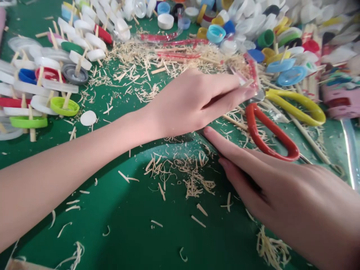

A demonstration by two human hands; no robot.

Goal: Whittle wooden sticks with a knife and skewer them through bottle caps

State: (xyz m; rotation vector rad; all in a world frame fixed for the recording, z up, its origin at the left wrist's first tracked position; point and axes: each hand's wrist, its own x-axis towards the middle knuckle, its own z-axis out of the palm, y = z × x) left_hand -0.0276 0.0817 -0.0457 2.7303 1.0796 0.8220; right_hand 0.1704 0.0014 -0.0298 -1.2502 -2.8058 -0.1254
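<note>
My left hand (194, 101) stretches across the table to the right, fingers pinched together. A thin pale wooden stick (246, 83) shows at its fingertips, beside clear, red-edged plastic packaging (253, 69). Below it, my right hand (284, 187) is closed with the index finger laid along a narrow dark knife (209, 141); most of this tool is hidden by the hand. Scissors with one red handle (271, 131) and one yellow handle (298, 105) lie just beyond my right hand. Curled wood shavings (194, 172) are scattered under both hands.
At left stand rows of plastic bottle caps on sticks, including a lime-green cap (65, 106). More loose caps, such as a light blue one (216, 33), pile up at the back and right. A pink container (341, 99) is at far right on the green tabletop (135, 240).
</note>
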